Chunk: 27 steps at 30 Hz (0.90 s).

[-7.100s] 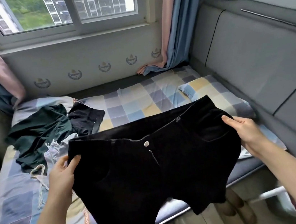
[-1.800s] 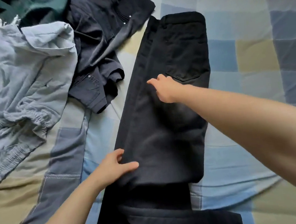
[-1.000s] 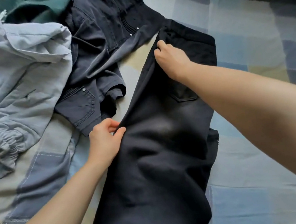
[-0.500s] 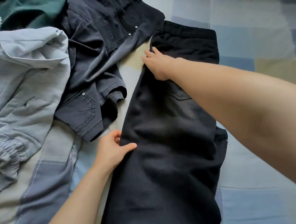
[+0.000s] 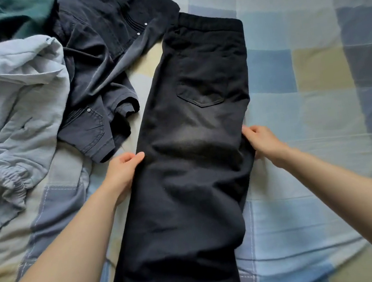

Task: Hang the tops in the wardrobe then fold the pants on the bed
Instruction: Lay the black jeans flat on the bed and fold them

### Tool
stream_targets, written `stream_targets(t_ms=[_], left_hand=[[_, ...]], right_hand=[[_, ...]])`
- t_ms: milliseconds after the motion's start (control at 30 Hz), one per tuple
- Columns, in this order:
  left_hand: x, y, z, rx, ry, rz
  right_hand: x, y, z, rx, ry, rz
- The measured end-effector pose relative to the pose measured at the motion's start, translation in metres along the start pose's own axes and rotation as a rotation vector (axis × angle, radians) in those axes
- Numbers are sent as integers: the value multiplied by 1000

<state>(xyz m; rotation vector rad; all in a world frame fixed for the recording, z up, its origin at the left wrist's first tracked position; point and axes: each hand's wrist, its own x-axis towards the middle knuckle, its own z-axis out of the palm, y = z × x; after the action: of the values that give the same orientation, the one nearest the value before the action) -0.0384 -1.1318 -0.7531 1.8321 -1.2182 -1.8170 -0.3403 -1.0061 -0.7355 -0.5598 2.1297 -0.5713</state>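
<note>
Centrally, the black pants [image 5: 196,153] lie lengthwise on the checked bedsheet [image 5: 313,72], doubled leg on leg, waistband at the far end and one back pocket facing up; the legs run out of view at the near edge. Your left hand [image 5: 121,173] pinches the left edge of the pants just below the seat, thumb on top of the cloth and the other fingers curled underneath, so the grip is closed on the fabric. Your right hand [image 5: 263,142] holds the opposite edge at about the same level, fingers bent around the hem of the fold and partly tucked beneath it; the thumb is hidden, so how tightly it closes cannot be told beyond the fingers being wrapped on the cloth. Both forearms reach in from the near corners. To the left of the pants a dark grey garment [image 5: 101,64] with snap buttons lies crumpled, its upper flap touching the waistband corner. Farther left, a pale blue garment [image 5: 8,112] with gathered elastic is heaped on the sheet, and a dark green garment [image 5: 12,14] shows at the far left corner, partly under the others.
</note>
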Motion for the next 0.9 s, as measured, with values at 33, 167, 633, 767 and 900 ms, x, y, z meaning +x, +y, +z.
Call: stream_targets(t_ms=[33,167,633,767,900], left_hand=[[-1,-2,2,27,25,17],[-1,-10,10,135,181,83],[-61,-43,-20,329,-18,-106],[-104,-75,-33,308,-26,-176],[-148,-100,-37,417,31,-185]], right_hand=[[-2,1,2,-41,-18,-29],[-8,16,-14,-219,267,-148],[-50,77,-8,656,239,285],[-93,82,2,706,71,347],[-167,100,38,109,-522,171]])
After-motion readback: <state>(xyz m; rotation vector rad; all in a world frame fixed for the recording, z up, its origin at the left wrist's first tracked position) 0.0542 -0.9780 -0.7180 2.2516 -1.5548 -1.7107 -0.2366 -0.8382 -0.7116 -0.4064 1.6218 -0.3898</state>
